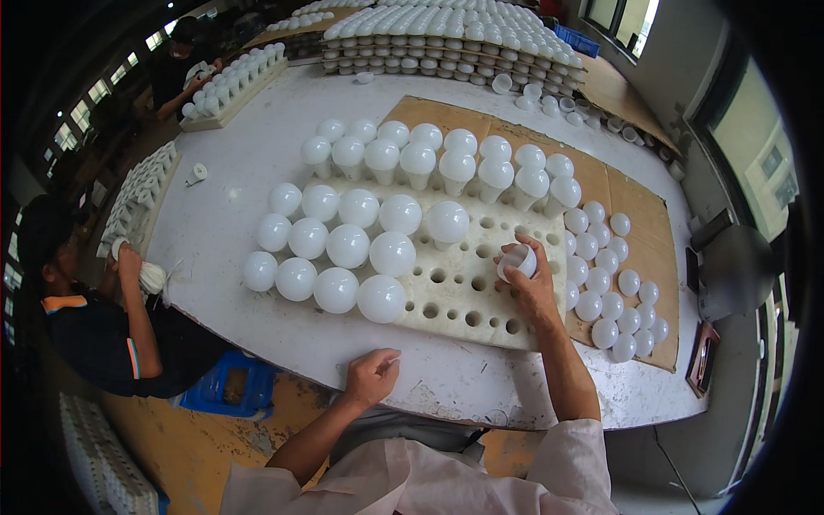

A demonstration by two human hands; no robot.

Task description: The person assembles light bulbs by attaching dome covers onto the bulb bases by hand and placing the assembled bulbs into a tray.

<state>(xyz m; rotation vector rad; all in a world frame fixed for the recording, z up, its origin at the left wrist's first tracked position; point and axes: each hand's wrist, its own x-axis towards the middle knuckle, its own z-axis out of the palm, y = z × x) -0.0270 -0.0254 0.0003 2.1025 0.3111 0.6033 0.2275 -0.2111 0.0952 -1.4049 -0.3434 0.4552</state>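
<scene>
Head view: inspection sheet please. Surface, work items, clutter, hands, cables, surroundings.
Surface: scuffed white table.
Work items: white perforated foam tray, partly filled with glossy white bulbs; white domes on brown cardboard sheet.
Clutter: white cups scattered at the rear.
Hands: right hand holds hollow white cup over tray; left hand curled near table edge, contents unclear.
Cables: thin dark cord, lower right.
Surroundings: two co-workers, left; layered stack of round white pieces, rear.

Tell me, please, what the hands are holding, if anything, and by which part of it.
The right hand holds a white, translucent, plastic-looking hollow dome by its rounded outer side. Whether the curled left hand holds anything cannot be told.
</scene>
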